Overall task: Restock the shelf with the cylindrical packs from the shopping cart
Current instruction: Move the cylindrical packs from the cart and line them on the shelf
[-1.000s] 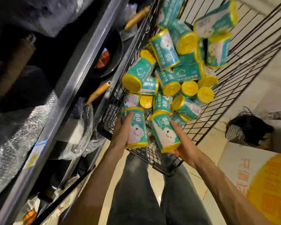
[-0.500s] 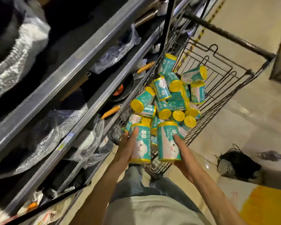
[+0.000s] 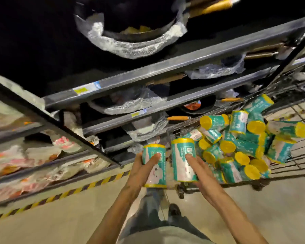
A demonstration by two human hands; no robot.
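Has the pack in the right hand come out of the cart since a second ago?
Yes. The pack in the right hand has lifted out of the cart, left of the pile and toward the shelves.

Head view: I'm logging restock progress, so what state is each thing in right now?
Left hand: shut on left pack.
Right hand: shut on right pack.
Left pack: upright, lifted clear of the cart.
Right pack: upright, held beside the left one.
Cart: still loaded with a loose pile of packs lying at all angles.
Shelves: stocked with wrapped pans; none of these packs on them.
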